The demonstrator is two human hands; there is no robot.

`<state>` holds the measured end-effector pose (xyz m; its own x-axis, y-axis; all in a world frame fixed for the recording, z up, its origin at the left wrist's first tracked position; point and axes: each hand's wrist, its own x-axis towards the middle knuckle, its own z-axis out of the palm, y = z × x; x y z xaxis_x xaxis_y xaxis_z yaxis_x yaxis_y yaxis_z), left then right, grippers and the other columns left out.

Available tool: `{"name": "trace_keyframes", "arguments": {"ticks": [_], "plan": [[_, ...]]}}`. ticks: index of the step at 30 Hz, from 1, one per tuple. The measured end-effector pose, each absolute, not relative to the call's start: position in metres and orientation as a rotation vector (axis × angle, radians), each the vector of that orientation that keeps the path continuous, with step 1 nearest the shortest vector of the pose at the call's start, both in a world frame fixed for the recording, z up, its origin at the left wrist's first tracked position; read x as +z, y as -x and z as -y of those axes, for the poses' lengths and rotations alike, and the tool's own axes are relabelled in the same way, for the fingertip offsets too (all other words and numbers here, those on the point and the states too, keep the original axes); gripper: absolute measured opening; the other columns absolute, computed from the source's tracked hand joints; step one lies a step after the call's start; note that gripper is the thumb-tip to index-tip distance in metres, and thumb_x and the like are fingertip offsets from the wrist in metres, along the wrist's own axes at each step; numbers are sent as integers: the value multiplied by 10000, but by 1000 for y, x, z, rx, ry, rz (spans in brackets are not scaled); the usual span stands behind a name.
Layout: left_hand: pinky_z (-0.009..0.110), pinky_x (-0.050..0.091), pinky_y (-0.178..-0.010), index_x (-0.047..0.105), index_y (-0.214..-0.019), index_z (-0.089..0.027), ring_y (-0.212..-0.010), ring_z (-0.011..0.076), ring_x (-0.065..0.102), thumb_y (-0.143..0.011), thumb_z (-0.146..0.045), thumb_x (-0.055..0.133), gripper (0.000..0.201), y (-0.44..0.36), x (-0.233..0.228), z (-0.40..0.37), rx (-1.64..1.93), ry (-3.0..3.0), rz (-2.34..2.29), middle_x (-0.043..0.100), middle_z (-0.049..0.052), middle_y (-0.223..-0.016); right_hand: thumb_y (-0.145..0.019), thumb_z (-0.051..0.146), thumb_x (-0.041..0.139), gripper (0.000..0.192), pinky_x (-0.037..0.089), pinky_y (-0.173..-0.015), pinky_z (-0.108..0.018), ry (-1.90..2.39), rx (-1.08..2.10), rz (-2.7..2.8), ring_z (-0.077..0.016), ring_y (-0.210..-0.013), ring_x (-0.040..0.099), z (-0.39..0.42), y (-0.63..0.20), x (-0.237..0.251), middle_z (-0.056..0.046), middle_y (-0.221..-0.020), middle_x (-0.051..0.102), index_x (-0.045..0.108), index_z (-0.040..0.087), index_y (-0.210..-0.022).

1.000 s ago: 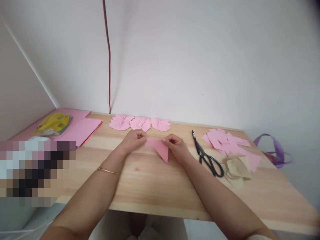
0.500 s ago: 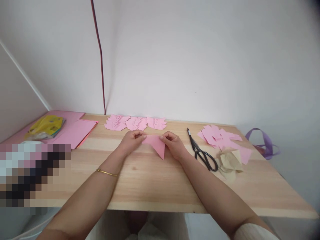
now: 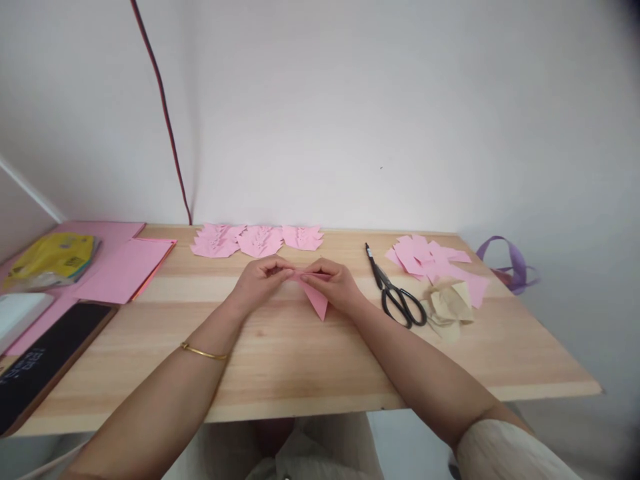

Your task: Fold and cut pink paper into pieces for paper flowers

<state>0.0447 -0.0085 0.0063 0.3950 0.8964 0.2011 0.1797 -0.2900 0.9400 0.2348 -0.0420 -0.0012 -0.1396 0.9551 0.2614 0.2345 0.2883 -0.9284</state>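
A folded piece of pink paper (image 3: pixel 316 301) is between my hands, above the middle of the wooden table (image 3: pixel 280 373). The fingers of my left hand (image 3: pixel 263 283) pinch its left end. My right hand (image 3: pixel 336 285) grips it from the right, thumb laid along the top fold. One pointed flap hangs down toward me. Behind my hands, three cut pink paper shapes (image 3: pixel 260 240) with jagged edges lie in a row. To the right of my right hand lie black-handled scissors (image 3: pixel 400 303) and a black pen (image 3: pixel 371 256), close together.
Pink paper scraps (image 3: pixel 425 257) and crumpled tan paper (image 3: pixel 450 303) lie at the right. Stacked pink sheets (image 3: pixel 123 267), a yellow packet (image 3: pixel 55 259) and a dark digital clock-like slab (image 3: pixel 50 360) occupy the left. A purple ribbon (image 3: pixel 517 267) hangs by the right edge.
My hands have come closer together on the pink paper, and my right thumb now reaches further along its fold. The view has turned slightly to the right.
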Motion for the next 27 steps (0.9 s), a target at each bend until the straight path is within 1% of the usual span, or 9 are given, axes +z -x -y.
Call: {"name": "trace_keyframes", "arguments": {"ticks": [2, 5, 8, 11, 15, 20, 23, 27], "plan": [[303, 457, -756, 690, -836, -164, -809, 181, 612, -717, -351, 667, 223, -46, 5, 9, 948, -1657, -927, 689, 67, -854, -723, 365, 673, 186, 456, -720, -283, 1133, 957, 1576, -156, -778, 596, 43, -234, 0, -46, -811, 661, 692, 186, -770], [287, 454, -736, 687, -776, -156, -774, 166, 599, -705, -354, 681, 210, -46, 4, 9, 950, -1596, -918, 680, 57, -807, -728, 393, 661, 219, 446, -702, -270, 1144, 990, 1583, -154, -781, 589, 42, -235, -3, -42, -824, 662, 688, 183, -785], [260, 442, -661, 674, -718, -151, -681, 138, 569, -678, -358, 703, 214, -43, 5, 7, 1009, -1472, -974, 658, 33, -728, -766, 425, 607, 259, 425, -660, -258, 1171, 986, 1572, -149, -747, 568, 40, -237, -6, -30, -788, 646, 675, 176, -799], [251, 428, -614, 662, -675, -150, -605, 120, 533, -635, -371, 734, 236, -39, 4, 3, 1081, -1349, -1015, 631, 9, -654, -792, 435, 563, 275, 410, -645, -257, 1172, 963, 1529, -146, -708, 540, 39, -239, -5, -17, -734, 607, 645, 174, -767], [254, 423, -626, 676, -672, -158, -601, 118, 524, -618, -367, 744, 227, -35, 4, -1, 1110, -1294, -991, 625, -4, -636, -828, 435, 499, 288, 413, -676, -268, 1172, 949, 1480, -157, -728, 535, 41, -237, 0, -18, -741, 587, 612, 183, -748], [258, 431, -658, 673, -648, -156, -599, 111, 525, -592, -325, 763, 200, -35, 2, -4, 1141, -1158, -940, 627, -8, -622, -831, 430, 490, 287, 424, -766, -296, 1131, 945, 1515, -180, -827, 555, 42, -235, 2, -43, -845, 623, 646, 191, -802], [278, 451, -685, 667, -634, -140, -627, 125, 547, -559, -308, 781, 217, -37, 1, -4, 1155, -1029, -899, 634, 14, -629, -828, 423, 498, 283, 425, -763, -298, 1140, 971, 1504, -179, -814, 557, 41, -236, 0, -44, -831, 618, 644, 186, -774], [284, 459, -710, 673, -644, -131, -657, 132, 560, -584, -305, 767, 207, -38, 1, -4, 1162, -991, -853, 634, 25, -633, -836, 413, 499, 274, 422, -756, -296, 1156, 991, 1482, -174, -807, 558, 39, -238, -4, -38, -821, 614, 642, 187, -777]]}}
